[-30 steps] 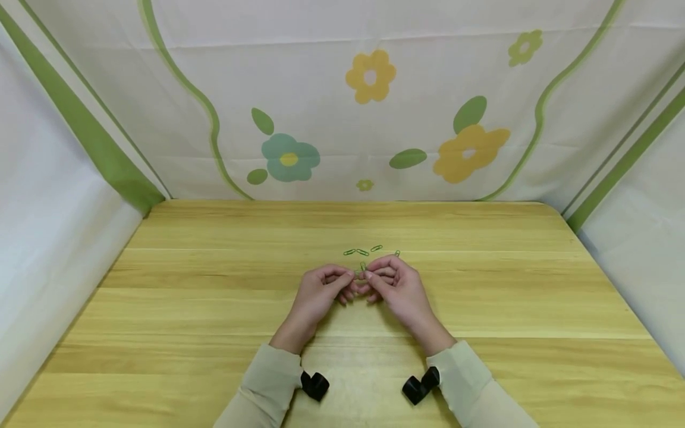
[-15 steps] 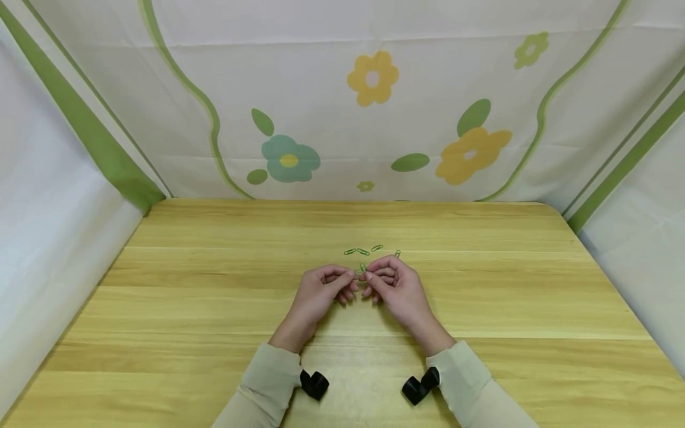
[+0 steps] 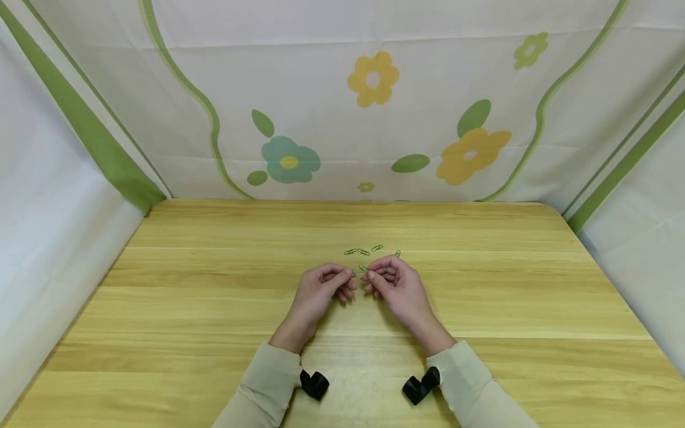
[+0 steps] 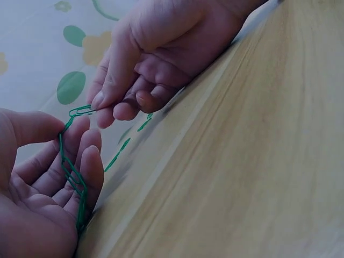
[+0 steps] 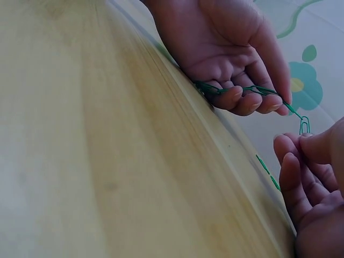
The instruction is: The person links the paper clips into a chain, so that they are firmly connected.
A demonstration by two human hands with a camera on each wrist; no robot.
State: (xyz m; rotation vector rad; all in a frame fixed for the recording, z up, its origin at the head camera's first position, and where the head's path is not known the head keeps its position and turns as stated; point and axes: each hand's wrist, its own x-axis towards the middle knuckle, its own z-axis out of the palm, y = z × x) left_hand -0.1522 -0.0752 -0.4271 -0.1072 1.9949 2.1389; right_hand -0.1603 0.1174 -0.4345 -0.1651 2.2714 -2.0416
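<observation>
My left hand (image 3: 321, 291) pinches a chain of linked green paper clips (image 4: 63, 153) between thumb and index finger. The rest of the chain trails down across its curled fingers, best seen in the left wrist view. Facing it, my right hand (image 3: 398, 291) pinches one green paper clip (image 5: 305, 124) by its end. That clip meets the end of the chain in the small gap between the two hands. Both hands are close over the wooden table (image 3: 187, 309), fingertips nearly together.
Several loose green paper clips lie just beyond the hands, among them one at the left (image 3: 350, 252) and one beside the right fingers (image 3: 398, 254). A white cloth (image 3: 321, 107) with printed flowers hangs behind the table. Black devices (image 3: 314, 385) sit at both cuffs.
The clip in my right hand has tipped from nearly upright to a flatter slant. The fingertips of the two hands have drawn slightly apart. The loose clips lie as before.
</observation>
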